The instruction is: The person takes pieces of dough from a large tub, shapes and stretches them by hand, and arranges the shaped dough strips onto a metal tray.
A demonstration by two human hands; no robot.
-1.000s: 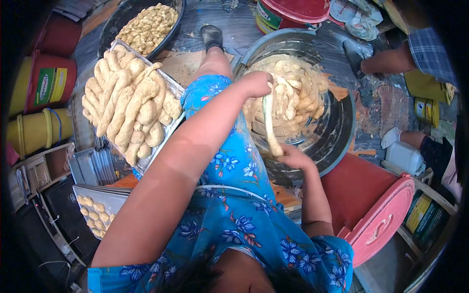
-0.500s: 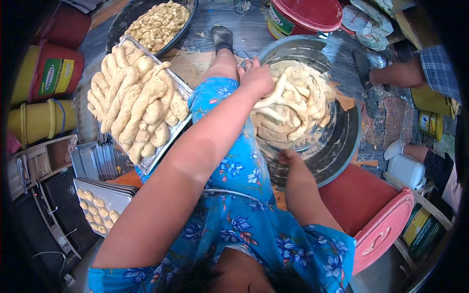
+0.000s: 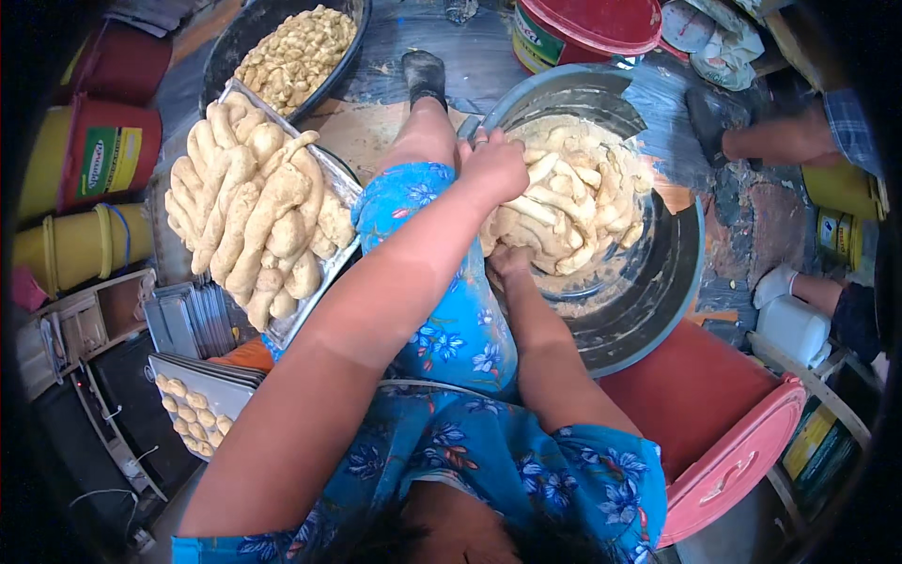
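Note:
A large dark basin [image 3: 648, 296] sits in front of me, to the right of my leg. It holds a floury heap of pale dough strips [image 3: 568, 202]. My left hand [image 3: 493, 167] lies at the basin's left rim, fingers curled over it beside the dough. Lower down, my right hand [image 3: 510, 263] presses against the heap's near left edge, its fingertips hidden by dough. To the left, a metal tray [image 3: 334, 174] is piled with thick dough ropes [image 3: 249, 202].
A black tub [image 3: 221, 70] of small dough pieces [image 3: 296, 61] stands far left. Red buckets [image 3: 587, 23] and a red lidded drum [image 3: 714, 414] flank the basin. Stacked trays [image 3: 202, 399] with dough balls stand near left. Another person's leg [image 3: 780, 136] is at right.
My right hand has moved up and left from the basin's near side to the dough heap. The strips near my left hand lie closer together. The view has shifted slightly.

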